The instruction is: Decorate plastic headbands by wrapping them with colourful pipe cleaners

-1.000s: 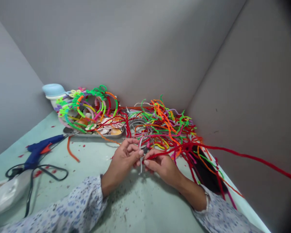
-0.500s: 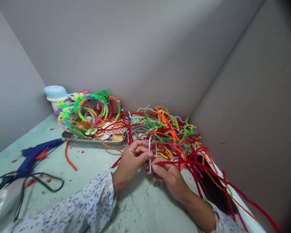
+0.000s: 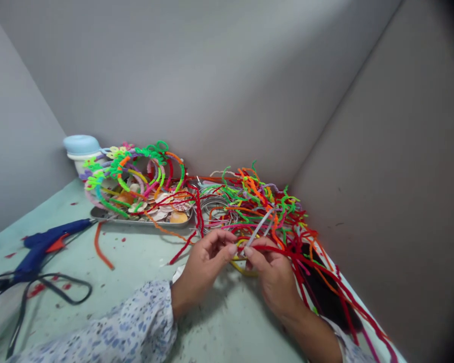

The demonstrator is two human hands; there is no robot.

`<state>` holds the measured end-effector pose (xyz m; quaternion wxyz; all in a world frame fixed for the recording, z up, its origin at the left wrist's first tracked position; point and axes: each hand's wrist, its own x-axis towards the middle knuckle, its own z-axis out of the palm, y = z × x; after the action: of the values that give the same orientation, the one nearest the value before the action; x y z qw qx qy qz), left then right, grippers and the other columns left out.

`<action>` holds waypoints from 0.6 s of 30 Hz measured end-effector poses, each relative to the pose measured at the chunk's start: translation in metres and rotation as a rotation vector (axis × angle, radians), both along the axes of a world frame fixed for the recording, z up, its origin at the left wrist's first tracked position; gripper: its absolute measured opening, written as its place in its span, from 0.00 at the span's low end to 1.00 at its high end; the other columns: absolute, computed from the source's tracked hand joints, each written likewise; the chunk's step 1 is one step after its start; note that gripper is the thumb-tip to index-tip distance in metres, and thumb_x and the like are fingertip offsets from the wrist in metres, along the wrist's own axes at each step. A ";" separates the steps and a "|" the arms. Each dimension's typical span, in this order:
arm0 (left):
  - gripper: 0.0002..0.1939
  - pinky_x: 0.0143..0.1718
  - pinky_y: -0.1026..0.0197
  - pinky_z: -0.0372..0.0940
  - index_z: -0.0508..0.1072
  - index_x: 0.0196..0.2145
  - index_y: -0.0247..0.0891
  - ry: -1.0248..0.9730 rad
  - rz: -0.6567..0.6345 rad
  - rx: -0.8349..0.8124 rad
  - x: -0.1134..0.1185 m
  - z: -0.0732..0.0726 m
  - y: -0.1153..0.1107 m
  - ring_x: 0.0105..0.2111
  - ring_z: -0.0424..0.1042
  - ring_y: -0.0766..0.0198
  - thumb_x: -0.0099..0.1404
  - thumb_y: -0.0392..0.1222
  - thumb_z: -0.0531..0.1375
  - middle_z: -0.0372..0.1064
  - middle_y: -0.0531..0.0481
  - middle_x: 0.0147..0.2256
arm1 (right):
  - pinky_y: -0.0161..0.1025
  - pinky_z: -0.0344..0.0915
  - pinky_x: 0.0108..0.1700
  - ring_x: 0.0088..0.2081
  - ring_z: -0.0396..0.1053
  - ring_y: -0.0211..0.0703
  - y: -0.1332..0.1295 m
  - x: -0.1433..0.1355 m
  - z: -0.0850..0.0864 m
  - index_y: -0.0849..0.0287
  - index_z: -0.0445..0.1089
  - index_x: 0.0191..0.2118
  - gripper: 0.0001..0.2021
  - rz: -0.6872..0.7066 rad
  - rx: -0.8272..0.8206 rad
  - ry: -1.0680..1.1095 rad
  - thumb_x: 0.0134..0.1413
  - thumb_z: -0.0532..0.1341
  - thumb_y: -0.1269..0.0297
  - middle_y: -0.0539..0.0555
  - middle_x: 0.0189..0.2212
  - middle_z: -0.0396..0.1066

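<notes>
My right hand [image 3: 274, 275] pinches a thin grey-white headband [image 3: 260, 226] between thumb and fingers; its curved band slants up and to the right. A long red pipe cleaner [image 3: 283, 250] runs out of the same grip toward the right. My left hand [image 3: 208, 259] is closed in a pinch close to the red pipe cleaner's end at the band's lower part. Its thumb covers most of that spot. Just below the fingers, a yellow pipe cleaner [image 3: 244, 270] shows. Beyond my hands lies a heap of colourful pipe cleaners [image 3: 249, 184].
A metal tray [image 3: 159, 224] of shells stands at the back left, with fuzzy decorated headbands [image 3: 136, 171] on it. Behind is a blue-lidded container [image 3: 82, 146]. A blue glue gun [image 3: 49, 242] with a dark cord lies at left. Wire-like hoops [image 3: 214, 204] lie mid-table.
The headband has tipped from nearly upright to slanting right, now in my right hand's pinch. My left fingers have come off the band toward the red pipe cleaner. The view has shifted slightly.
</notes>
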<state>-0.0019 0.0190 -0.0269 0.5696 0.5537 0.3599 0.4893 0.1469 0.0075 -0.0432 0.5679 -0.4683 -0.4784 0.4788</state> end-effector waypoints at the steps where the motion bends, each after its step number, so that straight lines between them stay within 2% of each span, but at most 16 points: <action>1: 0.09 0.32 0.67 0.60 0.70 0.39 0.37 0.012 -0.022 -0.006 0.001 -0.003 -0.001 0.31 0.65 0.68 0.61 0.43 0.60 0.67 0.51 0.32 | 0.32 0.60 0.29 0.24 0.62 0.35 0.001 0.000 -0.002 0.58 0.68 0.30 0.09 -0.020 -0.007 0.017 0.48 0.64 0.58 0.46 0.22 0.66; 5: 0.10 0.29 0.68 0.60 0.70 0.39 0.37 0.048 0.015 -0.008 0.007 -0.017 -0.002 0.28 0.63 0.70 0.59 0.40 0.62 0.65 0.54 0.29 | 0.35 0.63 0.32 0.28 0.66 0.39 0.003 -0.003 -0.010 0.58 0.68 0.31 0.09 -0.010 -0.028 0.045 0.47 0.65 0.59 0.49 0.25 0.69; 8: 0.09 0.28 0.69 0.59 0.69 0.38 0.37 0.047 0.058 -0.037 0.010 -0.021 -0.001 0.27 0.63 0.70 0.59 0.41 0.62 0.65 0.55 0.28 | 0.36 0.64 0.35 0.32 0.68 0.40 0.002 -0.005 -0.013 0.59 0.69 0.32 0.09 -0.014 -0.024 0.045 0.47 0.65 0.60 0.50 0.28 0.71; 13: 0.09 0.25 0.68 0.59 0.71 0.35 0.36 0.074 0.108 -0.081 0.009 -0.022 0.001 0.25 0.64 0.70 0.58 0.42 0.62 0.67 0.54 0.26 | 0.34 0.63 0.31 0.27 0.65 0.38 0.002 -0.005 -0.015 0.59 0.71 0.33 0.09 -0.014 -0.051 0.032 0.50 0.64 0.58 0.49 0.25 0.70; 18: 0.07 0.24 0.68 0.60 0.73 0.32 0.35 0.035 0.146 -0.104 0.008 -0.018 0.002 0.23 0.65 0.70 0.55 0.41 0.64 0.70 0.53 0.26 | 0.35 0.64 0.30 0.28 0.65 0.39 0.001 -0.004 -0.016 0.58 0.74 0.36 0.10 0.027 -0.022 -0.006 0.52 0.62 0.58 0.52 0.30 0.73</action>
<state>0.0062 0.0209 -0.0448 0.5541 0.5040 0.4341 0.5004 0.1429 0.0087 -0.0595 0.5547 -0.4696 -0.4810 0.4903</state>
